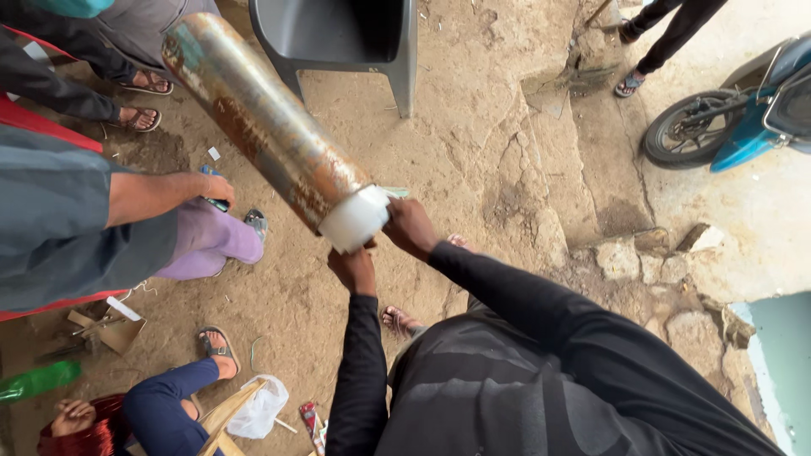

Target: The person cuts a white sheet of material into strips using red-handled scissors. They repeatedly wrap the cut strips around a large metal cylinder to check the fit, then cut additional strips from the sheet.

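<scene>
Both hands grip the near end of a long rusty metal cylinder [266,127], held up off the dirt ground [473,143] & angled away toward a grey plastic chair [355,38]: left hand [353,268] clenched under its white-wrapped end [355,218], right hand [411,226] grasping the wrap's edge, prob. to steady it.

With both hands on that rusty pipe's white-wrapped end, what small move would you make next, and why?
Probably shift the left hand further up the rusty pipe. Both hands, the right hand too, sit at the white-wrapped end, while the long pipe tilts away above seated people and a grey plastic chair. A wider hold would likely steady it.
</scene>
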